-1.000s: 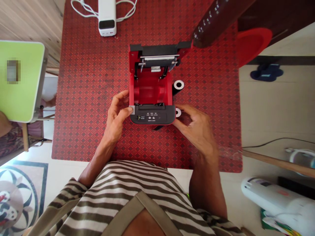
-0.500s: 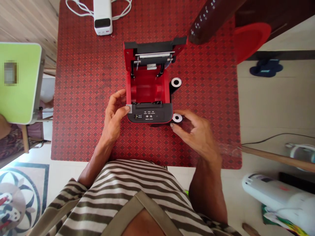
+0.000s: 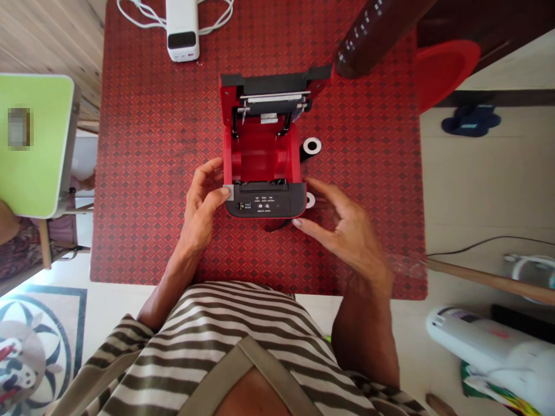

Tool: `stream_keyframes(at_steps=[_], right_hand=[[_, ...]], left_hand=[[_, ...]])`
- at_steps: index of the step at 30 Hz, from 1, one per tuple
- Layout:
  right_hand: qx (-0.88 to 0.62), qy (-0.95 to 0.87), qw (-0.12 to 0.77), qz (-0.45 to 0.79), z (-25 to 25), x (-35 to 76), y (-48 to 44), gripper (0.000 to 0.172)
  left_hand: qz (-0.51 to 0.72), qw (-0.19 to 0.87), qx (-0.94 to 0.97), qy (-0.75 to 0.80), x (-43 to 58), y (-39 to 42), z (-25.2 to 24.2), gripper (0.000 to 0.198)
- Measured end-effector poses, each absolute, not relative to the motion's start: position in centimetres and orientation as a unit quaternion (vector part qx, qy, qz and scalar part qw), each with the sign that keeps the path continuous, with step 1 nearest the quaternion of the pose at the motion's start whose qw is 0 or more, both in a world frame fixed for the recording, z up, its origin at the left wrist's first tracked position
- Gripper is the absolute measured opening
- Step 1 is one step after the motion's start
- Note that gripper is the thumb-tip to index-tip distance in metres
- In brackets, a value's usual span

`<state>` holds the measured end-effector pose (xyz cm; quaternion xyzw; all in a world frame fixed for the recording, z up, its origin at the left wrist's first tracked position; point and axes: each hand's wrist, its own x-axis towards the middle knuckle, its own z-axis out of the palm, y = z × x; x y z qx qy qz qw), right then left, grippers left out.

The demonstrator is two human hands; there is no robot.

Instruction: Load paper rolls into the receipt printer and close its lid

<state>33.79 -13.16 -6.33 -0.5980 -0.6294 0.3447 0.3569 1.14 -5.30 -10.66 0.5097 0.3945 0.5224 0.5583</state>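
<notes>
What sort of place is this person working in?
Probably a room in a home: a red diamond-patterned tablecloth covers the table, a patterned rug lies on the floor, and a blue slipper sits nearby.

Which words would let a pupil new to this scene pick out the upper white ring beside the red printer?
On the red patterned tablecloth stands an open red receipt printer. Just right of its paper bay lies a white ring with a dark centre, on a black piece. Unlike the second ring, partly hidden by the printer's panel near the right hand, it shows whole.
</notes>
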Motion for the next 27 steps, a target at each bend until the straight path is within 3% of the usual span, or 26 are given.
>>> stream_keyframes(at_steps=[2,5,7,13,18,22,25,27], right_hand=[[-0.589,-0.583,0.407,0.384,-6.1,34.9,-12.7,0.074],[-0.606,-0.534,0.475,0.348,-6.9,36.1,-10.5,0.048],[-0.628,-0.538,0.473,0.303,-8.3,36.3,-8.3,0.039],[-0.609,-0.595,0.443,0.281,-11.8,35.0,-2.9,0.065],[-0.615,-0.597,0.443,0.264,-11.9,33.8,-1.2,0.045],[-0.62,-0.578,0.464,0.255,-8.7,34.2,-1.9,0.039],[-0.6,-0.59,0.486,0.234,-3.6,34.3,-3.8,0.037],[-0.601,-0.613,0.455,0.238,0.3,33.9,-5.3,0.037]], left_hand=[[0.524,0.558,0.508,0.396,1.1,-5.3,-10.6,0.064],[0.52,0.561,0.511,0.392,1.1,-5.4,-10.6,0.064],[0.519,0.564,0.511,0.389,1.1,-5.4,-10.5,0.064],[0.51,0.564,0.496,0.42,1.2,-5.6,-10.4,0.064],[0.508,0.566,0.481,0.436,1.3,-5.9,-10.2,0.067],[0.502,0.57,0.484,0.434,1.4,-6.0,-10.0,0.069],[0.499,0.569,0.495,0.426,1.5,-6.1,-9.8,0.071],[0.502,0.559,0.505,0.424,1.6,-6.2,-9.7,0.07]])
